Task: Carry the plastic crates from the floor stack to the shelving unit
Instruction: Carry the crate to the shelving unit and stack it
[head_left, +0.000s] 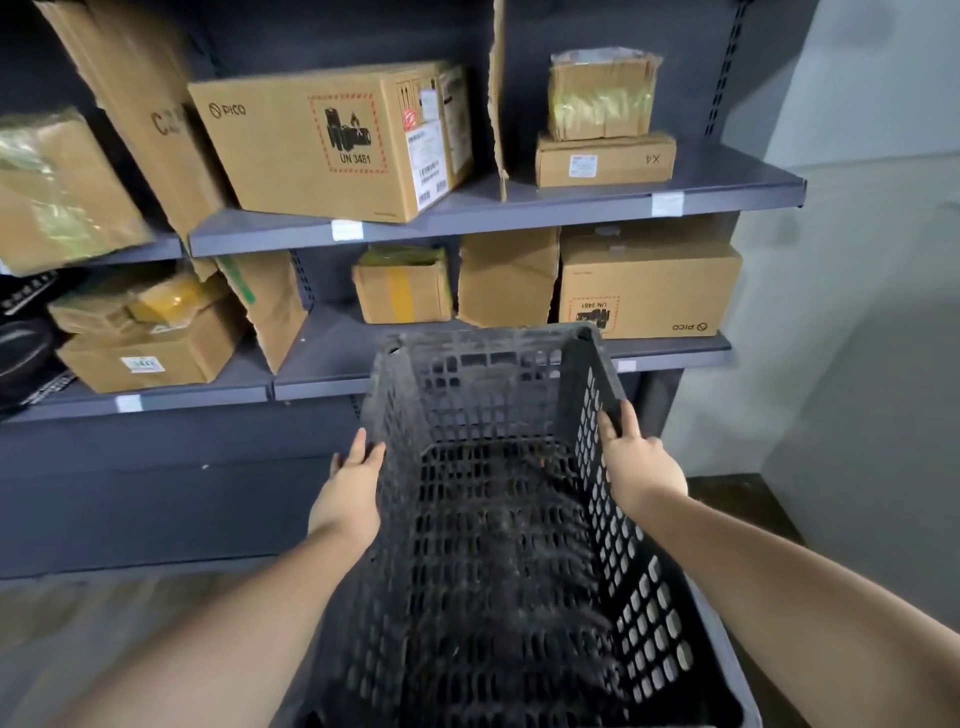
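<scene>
Head view: the black perforated plastic crate (498, 519) is held in the air in front of the grey shelving unit (519, 208), its far rim level with the front edge of the lower shelf (322, 384). The left hand (350, 488) lies flat against the left wall, fingers (358, 447) straight and pressing. The right hand (641, 462) grips the right rim, fingers (613, 421) curled over it.

Judgement: the step in hand is delivery to the shelf. Cardboard boxes (649, 291) fill the back of the lower shelf, so the free strip at its front edge is narrow. Keep the crate level, and hook the left fingers over the rim before pushing in
</scene>
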